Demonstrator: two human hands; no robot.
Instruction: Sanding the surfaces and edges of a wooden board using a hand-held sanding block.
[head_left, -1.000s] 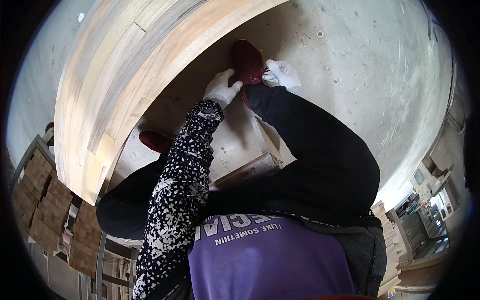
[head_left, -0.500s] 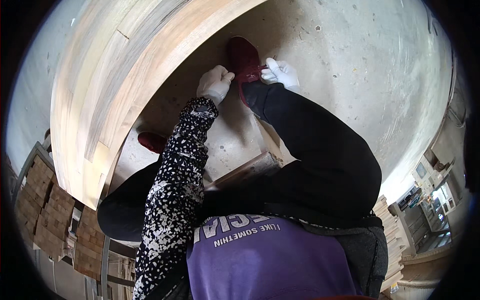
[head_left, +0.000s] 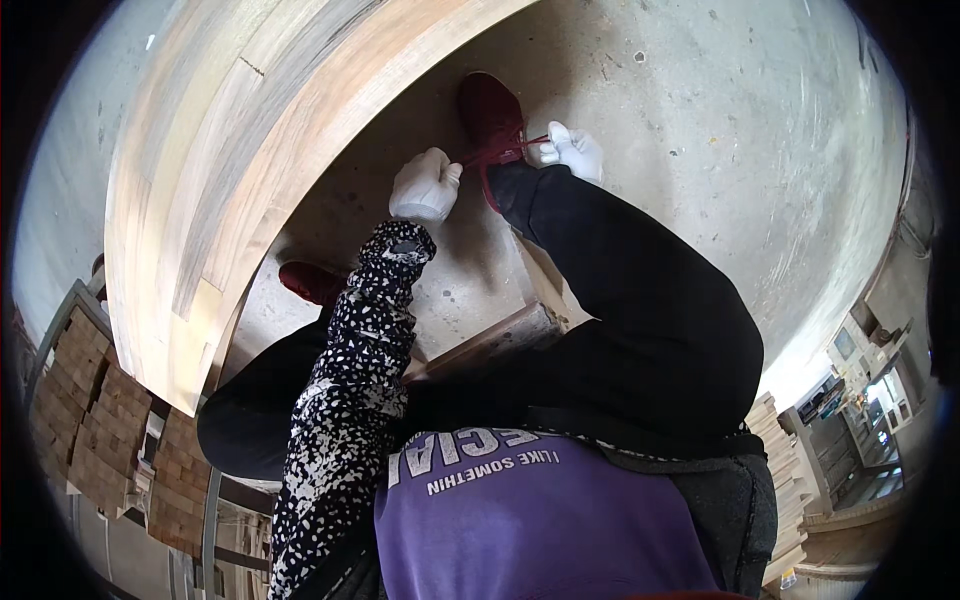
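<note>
I am bent over my raised right foot, which wears a dark red shoe [head_left: 490,108]. My left hand [head_left: 424,185], in a white glove, is closed on one end of the red shoelace [head_left: 497,155] left of the shoe. My right hand [head_left: 572,150], also white-gloved, grips the other lace end to the right of the shoe. The lace runs taut between both hands across the ankle. My black trouser leg [head_left: 620,290] hides the shoe's heel. The other dark red shoe [head_left: 312,283] rests on the floor lower left.
A big curved laminated wood panel [head_left: 215,170] stands close on the left. A wooden seat edge [head_left: 490,343] shows under my legs. Stacked wood blocks [head_left: 85,420] sit at the lower left, and shelving with stacked boards [head_left: 830,440] at the right. Concrete floor [head_left: 760,130] lies beyond.
Both hands have drawn apart from the shoe, the left moving down and left, pulling the lace ends outward and taut.
</note>
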